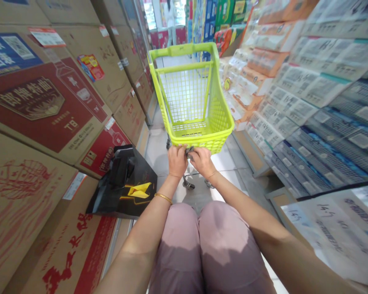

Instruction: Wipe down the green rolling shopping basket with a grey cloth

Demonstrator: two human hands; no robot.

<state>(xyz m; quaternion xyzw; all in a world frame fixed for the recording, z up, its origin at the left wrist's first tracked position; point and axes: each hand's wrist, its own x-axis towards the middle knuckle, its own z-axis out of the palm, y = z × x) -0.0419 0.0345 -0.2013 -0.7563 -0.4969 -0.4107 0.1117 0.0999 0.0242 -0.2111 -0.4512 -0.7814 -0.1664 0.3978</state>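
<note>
A lime-green plastic shopping cart [218, 109] with a mesh basket stands in the aisle in front of my knees. At its near lower edge, my left hand [177, 161] and my right hand [203, 162] meet with bent fingers. Between the fingertips is a small dark thing [189, 150], too small to name, and both hands pinch it. Whether it is fixed to the cart I cannot tell. To the left of my left forearm, a black gift bag [141, 173] with a yellow piece on it rests against the cartons.
Stacked cardboard cartons [33, 106] wall the left side. On the right, wrapped tissue packs [313, 73] rise in piles above dark blue packs [309, 151]. Handwritten price sheets [331, 228] hang at lower right. A person [171, 24] stands far down the aisle.
</note>
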